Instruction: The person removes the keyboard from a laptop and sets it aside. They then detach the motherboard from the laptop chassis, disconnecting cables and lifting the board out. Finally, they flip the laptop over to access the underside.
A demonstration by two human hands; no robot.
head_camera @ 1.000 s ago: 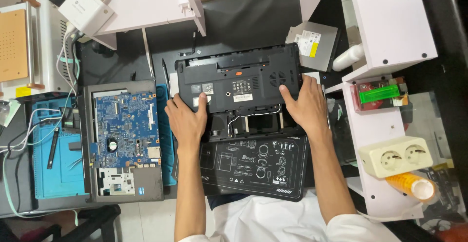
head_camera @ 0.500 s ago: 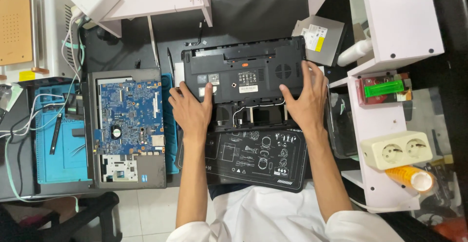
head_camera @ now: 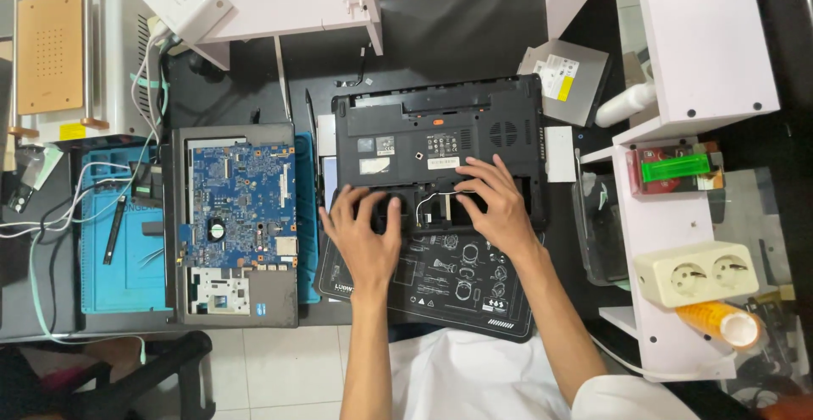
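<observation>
a black work surface lies ahead of my fingers, white shelving off to their right, pale floor tiles below my wrists. left of my left hand sits an opened laptop showing its blue circuit board. both hands rest palm down, fingers spread and loose, gripping nothing, on the near edge of the black laptop base. my right hand touches it by a white wire. a black printed mat lies under my wrists.
</observation>
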